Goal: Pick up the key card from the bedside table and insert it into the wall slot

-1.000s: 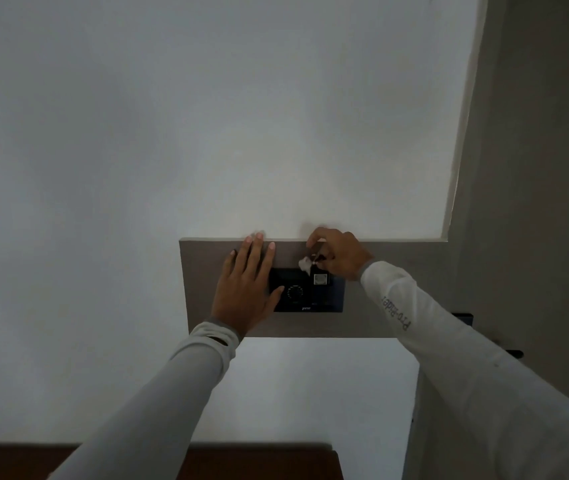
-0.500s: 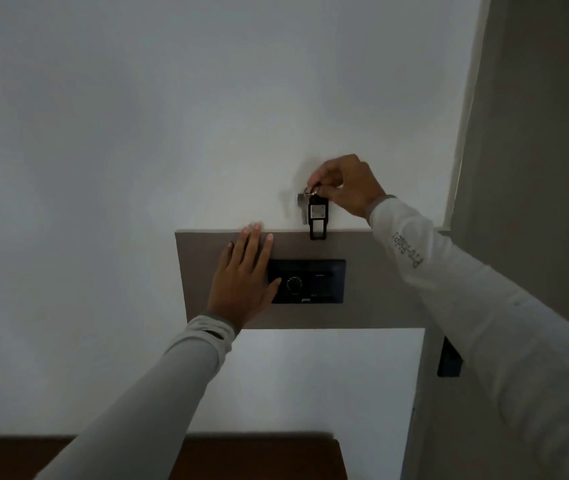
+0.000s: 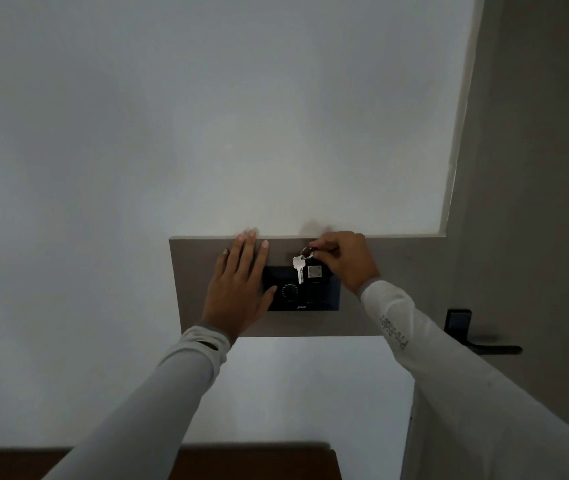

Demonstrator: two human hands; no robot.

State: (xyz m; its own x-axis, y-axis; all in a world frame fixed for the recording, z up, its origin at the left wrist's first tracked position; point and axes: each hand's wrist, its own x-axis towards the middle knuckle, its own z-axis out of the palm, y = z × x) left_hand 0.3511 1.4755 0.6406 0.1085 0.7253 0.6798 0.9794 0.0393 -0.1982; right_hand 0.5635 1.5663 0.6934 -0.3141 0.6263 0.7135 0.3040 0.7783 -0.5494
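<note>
A black wall switch panel [image 3: 310, 299] with a round dial sits on a grey-brown wall board [image 3: 397, 258]. My right hand [image 3: 348, 261] pinches the ring of a black key card tag [image 3: 314, 271], and a silver key [image 3: 298, 267] dangles from that ring. The tag hangs against the top right part of the panel; I cannot tell whether it sits inside the slot. My left hand [image 3: 241, 292] lies flat on the board with fingers spread, its thumb touching the panel's left edge.
A door with a black handle [image 3: 494, 348] and a black lock plate [image 3: 458, 320] stands to the right. A dark wooden edge [image 3: 251, 460] runs along the bottom. White wall fills everything else.
Half a second ago my right hand held the key card tag above the board's top edge. It has since dropped back down onto the black panel. My left hand stayed flat in place.
</note>
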